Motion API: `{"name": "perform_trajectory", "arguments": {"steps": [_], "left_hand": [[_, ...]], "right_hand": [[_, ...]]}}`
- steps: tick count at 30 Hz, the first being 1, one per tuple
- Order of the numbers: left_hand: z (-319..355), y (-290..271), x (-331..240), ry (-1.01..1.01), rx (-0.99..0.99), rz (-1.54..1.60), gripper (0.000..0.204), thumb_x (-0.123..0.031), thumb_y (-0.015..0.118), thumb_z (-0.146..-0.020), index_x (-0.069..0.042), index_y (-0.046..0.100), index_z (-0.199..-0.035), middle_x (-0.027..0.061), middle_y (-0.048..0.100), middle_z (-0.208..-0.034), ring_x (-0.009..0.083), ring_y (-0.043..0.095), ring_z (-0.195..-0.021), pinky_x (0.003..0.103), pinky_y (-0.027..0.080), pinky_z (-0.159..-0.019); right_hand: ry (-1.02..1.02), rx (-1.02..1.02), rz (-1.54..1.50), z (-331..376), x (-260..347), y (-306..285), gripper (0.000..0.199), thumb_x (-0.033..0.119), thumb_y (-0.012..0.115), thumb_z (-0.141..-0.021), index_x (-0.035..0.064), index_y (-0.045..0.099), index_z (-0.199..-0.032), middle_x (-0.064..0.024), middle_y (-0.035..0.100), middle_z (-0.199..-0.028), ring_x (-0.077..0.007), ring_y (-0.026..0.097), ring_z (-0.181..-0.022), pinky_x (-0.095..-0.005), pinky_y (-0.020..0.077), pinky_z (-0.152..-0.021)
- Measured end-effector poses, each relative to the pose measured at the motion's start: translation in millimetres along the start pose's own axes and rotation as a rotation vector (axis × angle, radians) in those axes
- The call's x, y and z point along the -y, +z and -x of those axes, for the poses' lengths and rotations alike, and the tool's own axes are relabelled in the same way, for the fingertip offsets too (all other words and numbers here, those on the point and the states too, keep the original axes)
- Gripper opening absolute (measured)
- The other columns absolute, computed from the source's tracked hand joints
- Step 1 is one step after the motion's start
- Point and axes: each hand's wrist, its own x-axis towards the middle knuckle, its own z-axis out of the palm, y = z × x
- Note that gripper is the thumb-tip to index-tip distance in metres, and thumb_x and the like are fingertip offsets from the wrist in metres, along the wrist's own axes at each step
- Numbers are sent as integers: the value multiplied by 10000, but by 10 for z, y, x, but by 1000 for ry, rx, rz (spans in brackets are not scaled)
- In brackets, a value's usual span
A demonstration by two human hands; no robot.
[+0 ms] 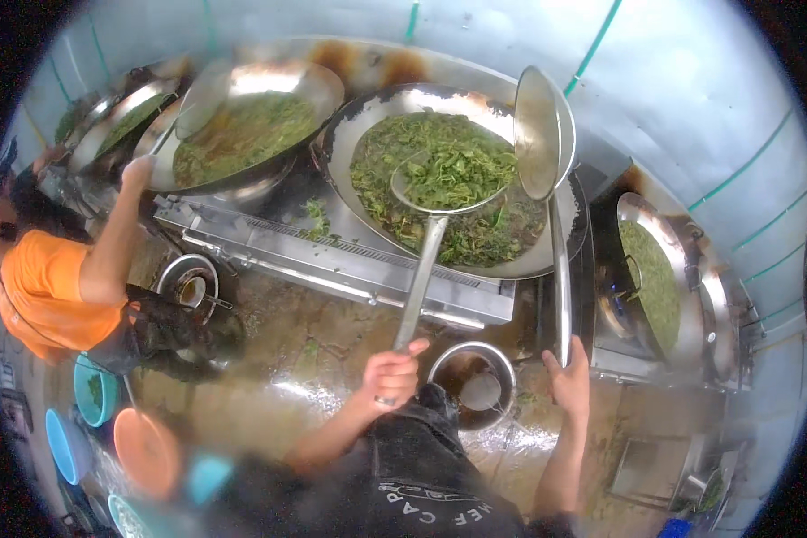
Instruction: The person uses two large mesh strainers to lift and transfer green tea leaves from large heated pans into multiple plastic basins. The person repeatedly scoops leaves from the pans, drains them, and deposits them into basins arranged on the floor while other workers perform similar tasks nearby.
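Note:
My left hand is closed round the metal handle of a long-handled skimmer. Its wide round head lies over the big wok, heaped with wet leafy greens. My right hand grips a second long-handled skimmer. That one is raised, its round head tilted on edge over the wok's right rim, with no greens visible on it. More dark green leaves in liquid fill the wok below both heads.
Another wok of greens stands left, where a person in an orange shirt holds a skimmer. A wok stands right. A steel pot is on the wet floor by my legs. Coloured tubs sit lower left. The metal stove edge runs before me.

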Motion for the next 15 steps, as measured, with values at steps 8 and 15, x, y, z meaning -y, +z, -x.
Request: {"name": "perform_trajectory", "arguments": {"steps": [8,15], "left_hand": [[194,-82,-210,-40,-107,-171,257,-12,339,-944,-80,412,-1180,-10,352,-556,47,328,-348,193,274,-290],[168,195,-131,136,-529,-817,362,-99,519,-919,-90,409,-1264,-9,431,-645,58,413,-406,197,365,-332]], "right_hand": [[306,284,-313,171,117,284,181,78,620,-833,36,479,-938,-40,502,-587,-100,424,-360,-256,316,-311],[427,388,-687,232,-203,486,286,38,609,-837,47,419,-1051,-12,445,-558,-112,426,-357,-268,331,-313]]}}
